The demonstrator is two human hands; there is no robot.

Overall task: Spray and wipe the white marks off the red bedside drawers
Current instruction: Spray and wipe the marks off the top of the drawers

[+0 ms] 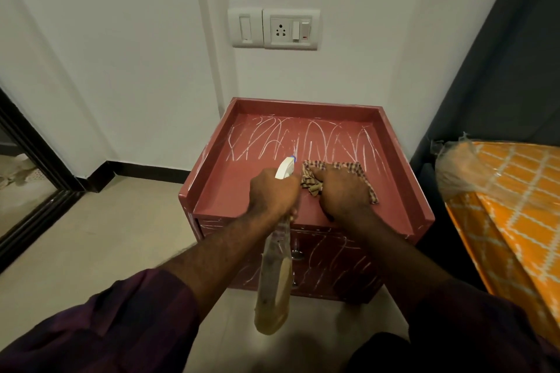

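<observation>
- Red bedside drawers point(230, 191) stand just in front, their top scribbled with white marks point(312, 139) on the far half
- Left hand point(272, 191) grips the spray bottle point(274, 275); it runs near to far, nozzle point(286, 168) pointing far at the marks
- Right hand point(339, 191) presses the cloth point(348, 168) down, fingers laid on it, touching the marks' near ends, so it is nearer

Single wide-angle view, worn on the head. Looks forward and down, close above the red bedside drawers point(230, 191), facing the white wall point(121, 39). Takes in the floor point(106, 236) at left, the bed point(515, 221) at right, with straight lines bowed toward the borders.
</observation>
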